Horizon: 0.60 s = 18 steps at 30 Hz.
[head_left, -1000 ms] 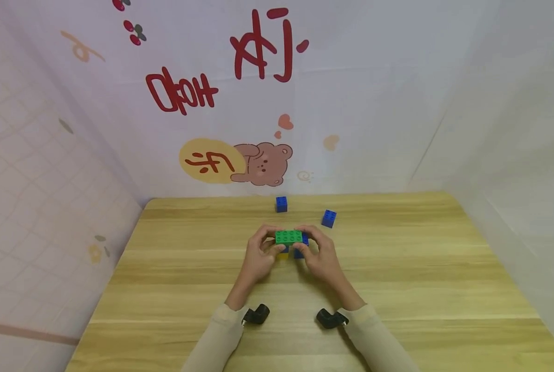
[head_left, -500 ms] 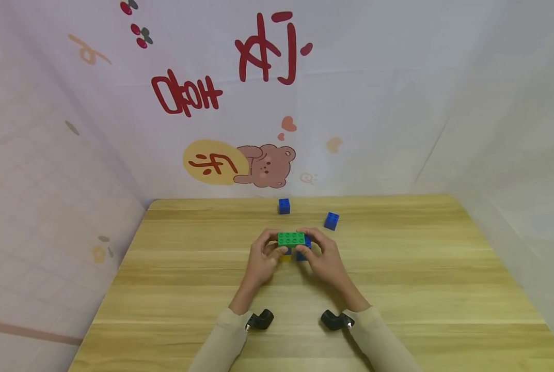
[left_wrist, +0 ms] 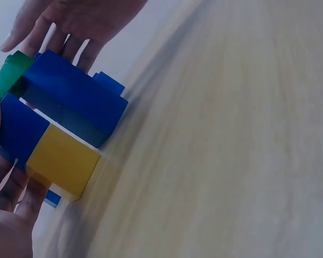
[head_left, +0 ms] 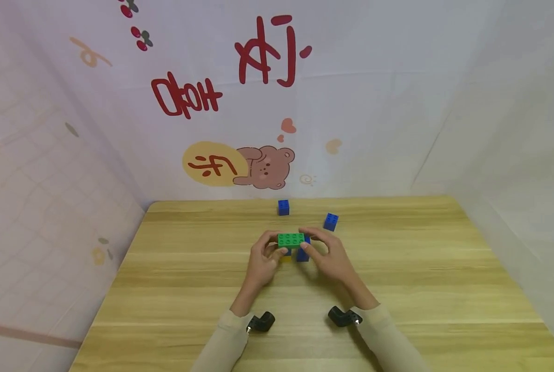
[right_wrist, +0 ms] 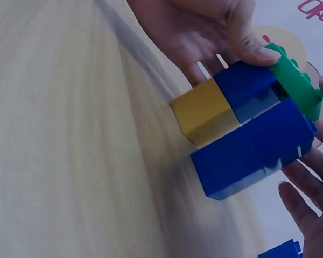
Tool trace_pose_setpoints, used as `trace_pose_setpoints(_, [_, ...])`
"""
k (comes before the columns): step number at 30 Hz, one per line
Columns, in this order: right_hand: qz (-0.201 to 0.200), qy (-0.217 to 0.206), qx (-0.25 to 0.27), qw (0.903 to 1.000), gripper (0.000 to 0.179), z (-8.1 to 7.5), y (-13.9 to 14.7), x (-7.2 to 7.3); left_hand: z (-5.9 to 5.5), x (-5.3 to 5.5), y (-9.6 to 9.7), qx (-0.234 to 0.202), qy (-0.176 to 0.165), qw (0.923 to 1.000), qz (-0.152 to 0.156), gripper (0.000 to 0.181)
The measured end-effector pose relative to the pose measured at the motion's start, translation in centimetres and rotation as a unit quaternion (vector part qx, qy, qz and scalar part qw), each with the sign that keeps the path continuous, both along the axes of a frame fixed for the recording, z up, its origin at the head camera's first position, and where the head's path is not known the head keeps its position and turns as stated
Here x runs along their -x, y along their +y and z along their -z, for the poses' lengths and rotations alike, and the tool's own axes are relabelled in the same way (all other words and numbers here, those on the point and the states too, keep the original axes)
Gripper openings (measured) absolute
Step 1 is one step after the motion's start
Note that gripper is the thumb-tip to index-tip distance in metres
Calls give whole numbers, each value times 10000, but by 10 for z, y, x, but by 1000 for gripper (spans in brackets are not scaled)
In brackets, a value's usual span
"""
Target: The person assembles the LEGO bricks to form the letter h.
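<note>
A green eight-stud toy building brick [head_left: 290,240] lies across the top of two stacks. The left stack is a blue brick [right_wrist: 245,86] over a yellow brick [right_wrist: 204,110]. The right stack is blue bricks [right_wrist: 229,164], one above another. My left hand [head_left: 264,258] grips the left stack, thumb at the green brick's end and fingers behind. Around the right side, my right hand [head_left: 330,253] has its fingers spread and fairly straight. In the left wrist view its thumb stands off the green brick. Whether its fingertips touch the blue stack is unclear.
Two loose blue bricks lie beyond the hands, one blue brick [head_left: 283,207] near the back edge and another blue brick [head_left: 331,221] to its right. The wooden table [head_left: 188,289] meets a printed white cloth wall [head_left: 374,129] at the back.
My right hand has loosened and drawn slightly to the right, its thumb shifting towards the green brick's right end. The left hand keeps its grip, and the bricks stay together.
</note>
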State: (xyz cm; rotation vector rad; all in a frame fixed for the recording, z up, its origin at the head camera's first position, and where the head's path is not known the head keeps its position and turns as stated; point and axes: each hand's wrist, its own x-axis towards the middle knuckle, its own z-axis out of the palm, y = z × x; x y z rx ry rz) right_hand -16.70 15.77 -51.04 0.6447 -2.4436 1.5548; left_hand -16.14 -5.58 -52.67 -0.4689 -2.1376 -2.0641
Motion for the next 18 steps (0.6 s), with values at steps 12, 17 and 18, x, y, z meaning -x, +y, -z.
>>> trace_pose_setpoints(12, [321,20,-221,9992,44,-9,22,7,0,-2,-2,88,-42,9999,103,33])
trace_pose_setpoints(17, [584,-175,-304,9977,52,-12,34,11,1,-2,-3,78,37,9999,127,35])
trace_pose_setpoints(18, [638,-232,-315,9972,53,-12,36,13,2,-2,-3,82,57,9999,134,35])
